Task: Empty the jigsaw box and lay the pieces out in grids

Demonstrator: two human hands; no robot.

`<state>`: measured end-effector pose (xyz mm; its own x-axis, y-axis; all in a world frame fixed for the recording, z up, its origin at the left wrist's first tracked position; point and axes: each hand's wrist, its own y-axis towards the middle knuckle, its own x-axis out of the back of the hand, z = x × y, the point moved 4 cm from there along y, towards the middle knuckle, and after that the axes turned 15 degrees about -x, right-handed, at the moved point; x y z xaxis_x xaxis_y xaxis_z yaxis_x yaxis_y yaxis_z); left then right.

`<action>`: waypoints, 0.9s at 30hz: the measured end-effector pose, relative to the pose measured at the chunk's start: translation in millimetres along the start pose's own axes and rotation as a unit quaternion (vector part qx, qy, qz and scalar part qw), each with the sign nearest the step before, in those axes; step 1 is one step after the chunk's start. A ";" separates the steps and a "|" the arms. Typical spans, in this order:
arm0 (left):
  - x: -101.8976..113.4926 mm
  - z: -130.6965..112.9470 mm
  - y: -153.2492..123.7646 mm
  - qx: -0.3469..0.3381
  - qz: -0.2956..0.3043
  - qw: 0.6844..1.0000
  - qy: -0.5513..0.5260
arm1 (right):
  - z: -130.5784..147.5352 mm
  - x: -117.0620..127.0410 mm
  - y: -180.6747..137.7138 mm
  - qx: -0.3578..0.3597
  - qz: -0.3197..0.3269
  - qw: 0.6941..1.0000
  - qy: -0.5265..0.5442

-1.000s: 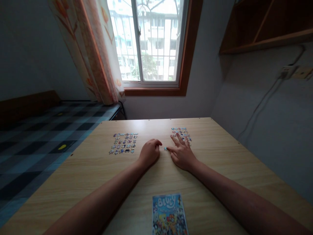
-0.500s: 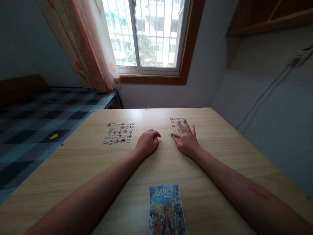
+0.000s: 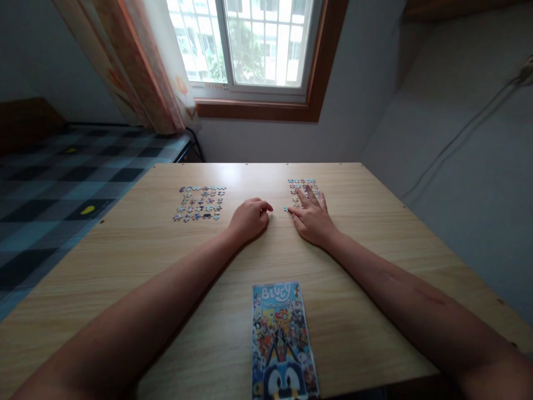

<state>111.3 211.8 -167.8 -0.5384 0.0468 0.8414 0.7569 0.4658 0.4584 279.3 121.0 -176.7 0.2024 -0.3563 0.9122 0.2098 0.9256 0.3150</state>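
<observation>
My right hand (image 3: 311, 218) lies flat on the wooden table (image 3: 375, 233), fingers spread, partly covering a small grid of puzzle pieces (image 3: 303, 186). One loose puzzle piece (image 3: 286, 209) sits at the tip of its index finger. My left hand (image 3: 250, 218) rests beside it as a loose fist with nothing visible in it. A second, larger grid of pieces (image 3: 200, 203) lies further left, apart from both hands.
A colourful "Bluey" picture card (image 3: 282, 339) lies at the table's near edge between my forearms. A bed with a checked cover (image 3: 62, 183) stands left of the table. A window (image 3: 250, 44) and curtain (image 3: 137, 66) are behind; a wall is close on the right.
The view has tilted downward, so the table and card appear higher and larger. My right hand slid slightly away from me with the loose piece at its fingertip. The left fist stayed put.
</observation>
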 end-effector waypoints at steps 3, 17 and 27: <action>-0.4 0.7 0.1 0.000 0.001 1.000 -0.001 | -1.6 0.1 0.9 -0.007 -0.008 1.000 0.014; -0.9 -3.3 -6.5 -0.030 0.022 0.999 0.004 | -8.5 -3.0 4.3 -0.073 -0.003 0.997 0.038; 2.6 -17.6 -12.3 -0.051 0.071 0.995 0.047 | -2.6 -4.6 -1.2 -0.050 0.010 0.999 0.015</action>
<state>107.1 190.6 -166.3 -0.3907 0.0206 0.9203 0.8589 0.3679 0.3563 280.6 121.3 -181.9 0.2363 -0.3422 0.9094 0.2994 0.9160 0.2669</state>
